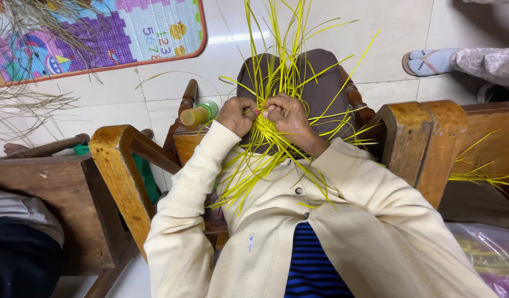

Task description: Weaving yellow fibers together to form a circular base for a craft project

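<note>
Yellow strips (276, 88) | left hand (237, 115) grip pinched on strips | right hand (287, 113) grip pinched on strips

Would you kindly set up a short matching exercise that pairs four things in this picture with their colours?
Things:
1. strips
2. cardigan
3. cushion
4. bottle

Colours:
A. cream
B. green and yellowish
C. bright yellow
D. dark brown

Pairs: 1-C, 2-A, 3-D, 4-B. Both the left hand and the right hand grip the strips.
</note>
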